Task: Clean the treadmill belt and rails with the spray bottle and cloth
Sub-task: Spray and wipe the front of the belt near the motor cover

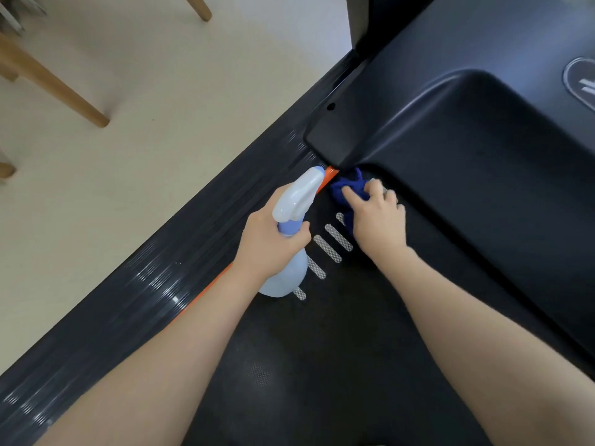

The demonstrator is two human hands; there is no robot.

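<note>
My left hand (pixel 267 243) grips the neck of a pale blue spray bottle (pixel 285 275) with a white trigger head, its nozzle pointing toward the front of the belt. My right hand (pixel 376 217) presses a dark blue cloth (pixel 349 188) onto the black treadmill belt (pixel 322 349), right at the corner where the belt meets the motor cover (pixel 467 156). The ribbed dark left side rail (pixel 154 284) runs diagonally, with an orange strip (pixel 328 178) along its inner edge. White dashes mark the belt between my hands.
Pale floor (pixel 177 107) lies left of the treadmill. Wooden furniture legs (pixel 64 88) stand on it at the upper left. The treadmill upright (pixel 370 20) rises at the top beside the motor cover.
</note>
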